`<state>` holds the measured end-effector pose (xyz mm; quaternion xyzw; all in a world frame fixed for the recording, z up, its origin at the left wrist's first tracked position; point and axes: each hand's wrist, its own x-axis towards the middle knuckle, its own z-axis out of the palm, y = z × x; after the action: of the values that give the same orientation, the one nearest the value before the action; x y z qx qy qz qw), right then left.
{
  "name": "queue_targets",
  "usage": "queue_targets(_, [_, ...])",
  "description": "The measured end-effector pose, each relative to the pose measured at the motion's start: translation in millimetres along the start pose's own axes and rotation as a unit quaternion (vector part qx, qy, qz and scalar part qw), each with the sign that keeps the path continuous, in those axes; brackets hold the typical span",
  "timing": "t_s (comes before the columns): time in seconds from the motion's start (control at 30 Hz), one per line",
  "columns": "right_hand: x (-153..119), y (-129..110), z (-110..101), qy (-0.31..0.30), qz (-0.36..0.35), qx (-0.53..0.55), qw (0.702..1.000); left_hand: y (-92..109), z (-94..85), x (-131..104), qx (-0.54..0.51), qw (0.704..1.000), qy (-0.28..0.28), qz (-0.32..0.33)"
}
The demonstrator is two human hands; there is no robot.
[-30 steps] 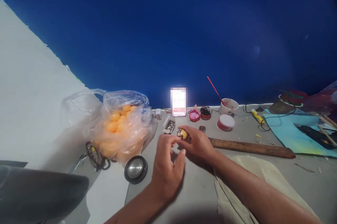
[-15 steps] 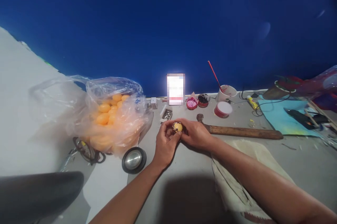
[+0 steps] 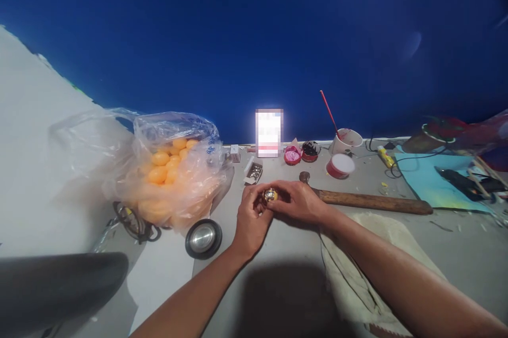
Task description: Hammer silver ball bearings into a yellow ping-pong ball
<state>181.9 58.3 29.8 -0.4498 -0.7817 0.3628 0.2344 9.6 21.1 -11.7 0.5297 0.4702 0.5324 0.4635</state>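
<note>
A small yellow ball (image 3: 271, 195) with shiny metallic pieces on its surface is held between both hands near the middle of the view. My left hand (image 3: 253, 217) has its fingers curled round the left side of it. On the other side, my right hand (image 3: 298, 201) grips it with thumb and fingers. Just beyond the hands lies a small open box (image 3: 254, 172) of shiny metal pieces. The head of a wooden-handled hammer (image 3: 369, 201) is close to my right hand.
At the left, a clear plastic bag (image 3: 178, 169) holds several orange balls. A round metal lid (image 3: 203, 239) is near my left forearm. Pink (image 3: 292, 155) and black (image 3: 310, 151) containers, a cup (image 3: 348, 142) and a lit screen (image 3: 269, 134) stand behind. Cloth (image 3: 357, 274) lies under the right forearm.
The ball has been turned between the fingers, so more metallic surface and less yellow shows. My right fingers have shifted over it. The whole view has moved slightly.
</note>
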Motion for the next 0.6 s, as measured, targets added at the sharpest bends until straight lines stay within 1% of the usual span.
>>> queue_targets(0.07, [0, 0, 1, 0.011, 0.001, 0.019, 1.000, 1, -0.2, -1, -0.020, 1.000, 0.014, -0.017])
queue_targets(0.17, [2, 3, 3, 0.057, 0.002, 0.057, 0.997, -1, -0.4, 2, -0.077, 0.994, 0.024, -0.072])
queue_targets(0.27, [2, 8, 5, 0.081, -0.026, 0.060, 0.995, -2, -1.5, 6, -0.095, 0.990, 0.022, -0.101])
queue_targets(0.33, [2, 11, 6, 0.081, -0.038, 0.048, 0.995, -2, -3.0, 7, -0.057, 0.994, 0.032, -0.092])
queue_targets(0.43, [1, 14, 5, 0.072, -0.046, 0.029, 0.996, -1, -5.6, 5, 0.038, 0.997, 0.051, -0.053])
queue_targets(0.5, [1, 15, 3, 0.052, -0.065, 0.008, 0.997, 0, -7.2, 3, 0.088, 0.994, 0.056, -0.025])
queue_targets(0.6, [0, 15, 0, 0.016, -0.098, -0.041, 0.994, 1, -9.0, 0, 0.145, 0.988, 0.049, 0.011])
